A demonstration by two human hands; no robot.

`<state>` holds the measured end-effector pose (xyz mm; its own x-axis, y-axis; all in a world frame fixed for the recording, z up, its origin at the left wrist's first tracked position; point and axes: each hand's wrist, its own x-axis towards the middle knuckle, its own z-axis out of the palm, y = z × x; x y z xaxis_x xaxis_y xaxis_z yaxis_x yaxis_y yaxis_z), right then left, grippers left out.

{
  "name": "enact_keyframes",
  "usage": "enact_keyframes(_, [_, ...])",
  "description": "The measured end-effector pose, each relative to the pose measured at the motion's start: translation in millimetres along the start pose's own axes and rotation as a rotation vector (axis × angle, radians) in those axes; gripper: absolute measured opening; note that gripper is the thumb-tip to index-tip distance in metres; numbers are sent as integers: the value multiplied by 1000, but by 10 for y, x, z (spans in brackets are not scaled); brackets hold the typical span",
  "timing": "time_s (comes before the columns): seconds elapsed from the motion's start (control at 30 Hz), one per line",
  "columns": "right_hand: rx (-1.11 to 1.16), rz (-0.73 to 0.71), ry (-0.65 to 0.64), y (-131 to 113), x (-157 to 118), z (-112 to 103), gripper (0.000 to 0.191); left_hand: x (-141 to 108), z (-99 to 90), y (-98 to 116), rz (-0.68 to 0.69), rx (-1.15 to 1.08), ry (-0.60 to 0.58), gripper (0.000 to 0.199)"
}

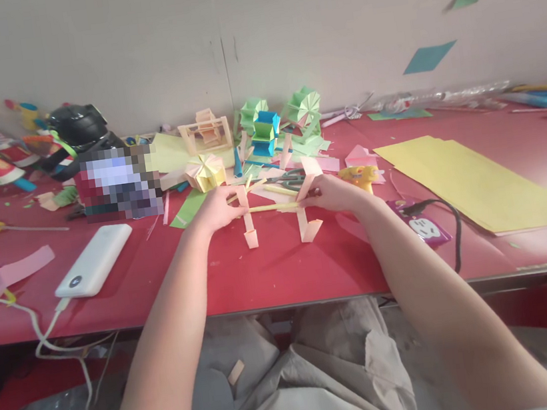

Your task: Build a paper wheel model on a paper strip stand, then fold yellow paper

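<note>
Over the red table, a pale peach paper frame (249, 221) is held between my two hands, with a thin yellow paper rod (274, 207) joining its two sides. My left hand (223, 206) is closed on the left side of the frame, near the rod's left end. At the other end, my right hand (321, 193) pinches the frame's right side. Folded feet stick out toward me at the bottom of both sides. Just behind the hands lie scissors (288, 179) and paper strips. A yellow pleated paper wheel (205, 172) stands behind my left hand.
A yellow glue gun (361, 176) lies beyond my right hand, with a purple power strip (425, 227) and yellow sheets (482, 184) to the right. A white power bank (94, 262) lies at left. Green paper wheels (304, 108) and a blue-green one (265, 133) stand at the back.
</note>
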<state>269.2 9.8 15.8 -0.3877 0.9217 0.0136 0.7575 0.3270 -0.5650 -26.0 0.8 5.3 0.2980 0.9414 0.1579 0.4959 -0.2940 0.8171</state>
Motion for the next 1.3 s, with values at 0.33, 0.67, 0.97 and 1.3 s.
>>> enact_keyframes(0.33, [-88, 18, 2, -40, -18, 11, 12, -5, -18, -53, 57, 36, -68, 11])
enact_keyframes(0.67, [-19, 48, 12, -20, 1, 29, 7, 2, 2, -42, 21, 72, -42, 9])
enact_keyframes(0.97, [-41, 111, 0, -88, -16, 16, 10, 9, 13, -72, 37, 83, -29, 9])
enact_keyframes(1.3, [-69, 127, -42, -166, -41, -15, 15, 34, 34, -143, 28, 82, 8, 11])
